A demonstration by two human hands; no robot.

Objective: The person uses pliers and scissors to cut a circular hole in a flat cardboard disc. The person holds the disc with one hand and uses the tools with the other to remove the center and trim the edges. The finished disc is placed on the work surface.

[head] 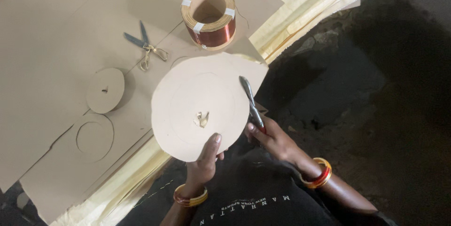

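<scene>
My left hand pinches the near edge of a large rough-cut cardboard disc, held up over the work surface. A ring is drawn on the disc and a small bit of metal sits at its centre. My right hand grips red-handled scissors whose blades point away from me along the disc's right edge. Both wrists wear red and gold bangles.
A copper wire coil with white tape strips stands at the back. A second pair of scissors lies to its left. A small cardboard disc and a sheet with a round cut-out lie at left. Dark floor lies to the right.
</scene>
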